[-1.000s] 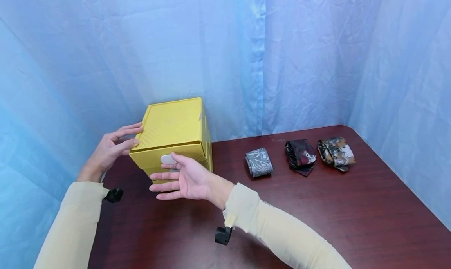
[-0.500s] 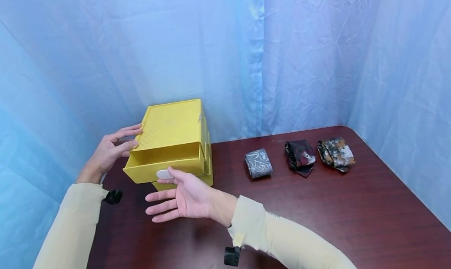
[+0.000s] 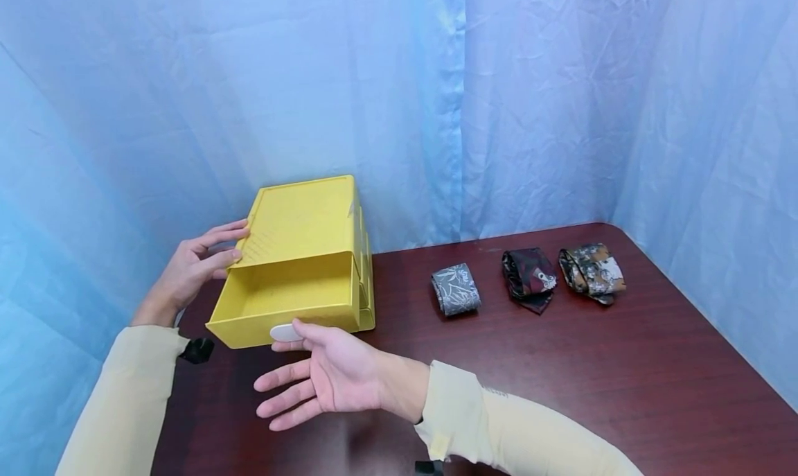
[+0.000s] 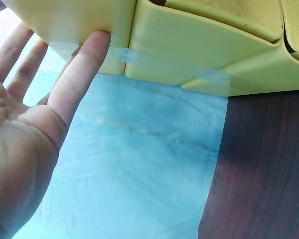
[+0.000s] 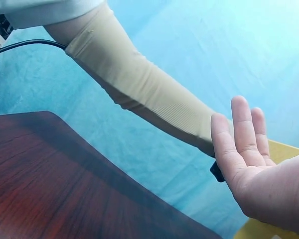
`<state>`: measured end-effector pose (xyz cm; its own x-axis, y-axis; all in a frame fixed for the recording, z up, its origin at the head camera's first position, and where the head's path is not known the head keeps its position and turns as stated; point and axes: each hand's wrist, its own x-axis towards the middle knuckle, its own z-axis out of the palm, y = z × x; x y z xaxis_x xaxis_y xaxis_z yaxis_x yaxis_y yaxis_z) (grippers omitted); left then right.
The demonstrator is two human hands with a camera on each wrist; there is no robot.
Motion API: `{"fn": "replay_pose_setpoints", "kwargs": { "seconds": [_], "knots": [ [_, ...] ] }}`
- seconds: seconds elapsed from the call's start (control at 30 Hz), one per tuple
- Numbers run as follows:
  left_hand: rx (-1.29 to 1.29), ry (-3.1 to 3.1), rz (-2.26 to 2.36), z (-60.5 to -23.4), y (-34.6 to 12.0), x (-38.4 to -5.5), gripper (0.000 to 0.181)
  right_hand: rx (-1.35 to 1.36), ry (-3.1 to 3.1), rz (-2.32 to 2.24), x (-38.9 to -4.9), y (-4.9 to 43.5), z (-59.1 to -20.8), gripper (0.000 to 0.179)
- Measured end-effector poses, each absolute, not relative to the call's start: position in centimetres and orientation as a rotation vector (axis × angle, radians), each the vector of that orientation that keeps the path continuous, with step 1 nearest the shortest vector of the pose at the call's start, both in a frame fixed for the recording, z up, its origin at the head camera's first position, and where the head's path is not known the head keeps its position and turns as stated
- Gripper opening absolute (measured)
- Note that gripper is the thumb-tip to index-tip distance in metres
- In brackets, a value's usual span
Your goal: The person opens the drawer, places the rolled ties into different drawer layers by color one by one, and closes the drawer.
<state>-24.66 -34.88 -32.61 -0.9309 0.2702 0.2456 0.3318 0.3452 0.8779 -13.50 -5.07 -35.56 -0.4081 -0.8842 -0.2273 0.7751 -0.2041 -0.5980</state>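
A yellow drawer unit stands at the table's back left, its top drawer pulled well out and nothing visible inside. The thumb and index finger of my right hand pinch the white oval handle on that drawer's front. Its other fingers stretch out loosely below, as the right wrist view also shows on the hand. My left hand rests against the unit's left side near the top edge, fingers fairly straight. In the left wrist view a fingertip of this hand touches the yellow side wall.
On the dark red table, right of the unit, lie a grey leaf-patterned rolled tie, a dark maroon rolled tie and a camouflage-patterned rolled cloth. Blue curtains hang behind and at both sides.
The top drawer has slid from shut to well out toward me, drawn by my right hand, which moved back and down in view. My left hand stays on the unit's side.
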Motion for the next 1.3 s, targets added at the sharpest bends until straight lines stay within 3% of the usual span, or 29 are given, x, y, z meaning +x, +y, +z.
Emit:
{"fn": "replay_pose_setpoints", "kwargs": {
  "seconds": [1.3],
  "knots": [
    [-0.616, -2.491, -1.753, -32.9, -35.0, -24.6, 0.043, -0.266, 0.780, -1.757, -11.4, -4.0, -36.5, 0.060]
  ]
}}
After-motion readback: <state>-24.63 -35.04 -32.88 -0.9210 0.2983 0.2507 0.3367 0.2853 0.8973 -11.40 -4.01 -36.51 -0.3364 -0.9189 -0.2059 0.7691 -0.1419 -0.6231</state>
